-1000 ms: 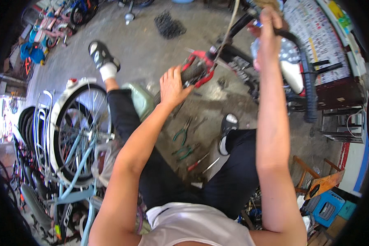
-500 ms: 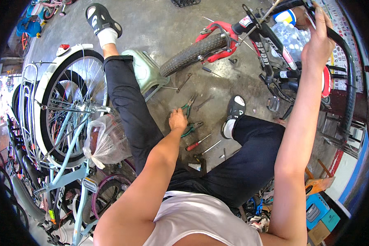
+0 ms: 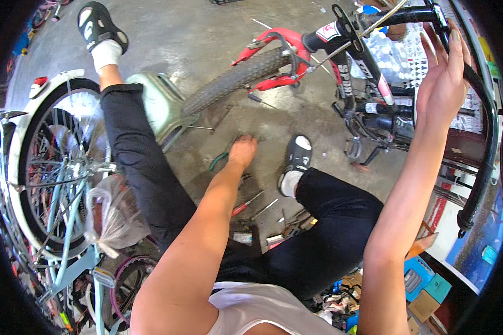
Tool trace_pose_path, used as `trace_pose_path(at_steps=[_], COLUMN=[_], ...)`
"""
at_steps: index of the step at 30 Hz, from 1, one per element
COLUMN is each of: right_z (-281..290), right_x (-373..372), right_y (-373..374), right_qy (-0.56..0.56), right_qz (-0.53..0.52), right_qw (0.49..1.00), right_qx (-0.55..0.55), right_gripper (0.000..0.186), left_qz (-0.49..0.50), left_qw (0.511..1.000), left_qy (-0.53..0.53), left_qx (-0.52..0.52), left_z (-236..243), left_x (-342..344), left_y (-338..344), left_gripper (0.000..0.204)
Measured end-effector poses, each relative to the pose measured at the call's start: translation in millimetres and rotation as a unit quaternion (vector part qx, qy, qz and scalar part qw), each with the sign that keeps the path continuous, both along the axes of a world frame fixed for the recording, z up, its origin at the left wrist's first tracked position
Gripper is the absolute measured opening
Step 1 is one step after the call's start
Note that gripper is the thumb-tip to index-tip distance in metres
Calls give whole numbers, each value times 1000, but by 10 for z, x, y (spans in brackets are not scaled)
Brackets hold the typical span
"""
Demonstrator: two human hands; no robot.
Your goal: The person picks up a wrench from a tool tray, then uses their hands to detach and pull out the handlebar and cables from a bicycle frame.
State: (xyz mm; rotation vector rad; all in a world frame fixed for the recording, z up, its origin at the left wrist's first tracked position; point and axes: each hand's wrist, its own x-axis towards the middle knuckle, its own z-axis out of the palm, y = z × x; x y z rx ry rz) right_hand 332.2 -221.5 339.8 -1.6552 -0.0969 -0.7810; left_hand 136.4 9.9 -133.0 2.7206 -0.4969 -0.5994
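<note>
My left hand [image 3: 243,151] reaches down to the concrete floor with its fingers curled together. What lies beneath them is hidden. A green handle [image 3: 218,161], like that of pliers, shows just left of the hand. A red-handled screwdriver [image 3: 246,204] and a thin metal rod [image 3: 264,209] lie nearer me. At the upper right, my right hand [image 3: 444,81] is at the black handlebar [image 3: 488,120], near the stem, with fingers on both sides of the bar. The bicycle has a red fork [image 3: 303,53] and a knobbly front tyre [image 3: 235,75], which meets a pale green plastic stool [image 3: 161,103].
A white-rimmed wheel [image 3: 22,173] and a light blue frame [image 3: 72,268] crowd the left, beside a tied clear plastic bag [image 3: 114,223]. Another screwdriver [image 3: 257,100] lies beyond my left hand. A blue box [image 3: 419,276] stands at the lower right.
My left hand has moved right and farther away over the tools. The view has shifted. The fingers of my right hand look more spread at the handlebar, whose lower end now shows.
</note>
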Motion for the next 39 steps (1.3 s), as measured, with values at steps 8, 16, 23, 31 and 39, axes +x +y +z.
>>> trace_pose_path(at_steps=[8,16,23,31,39], right_z=[-25,8,-150,-151,11], right_x=[27,-87,20,18,-95], right_y=[-32,-25,5,23,-14], right_qy=[-7,5,3,9,37], right_qz=[27,-40,17,-11,-24], right_qw=[999,999,999,1000,999], right_qx=[16,-28,47,21,6], right_gripper=[32,30,42,42,42], left_qz=[194,188,-28,-281,-349], left_qw=[956,854,903,901,893], left_qy=[220,112,-299,-330,-283], left_qx=[-19,-471,-309,-24,12], left_z=[165,2525,5374,6145,6295], left_x=[-16,515,1597,2588,2982], left_y=[-90,198,70,-275,-366], left_gripper=[32,31,26,25,25])
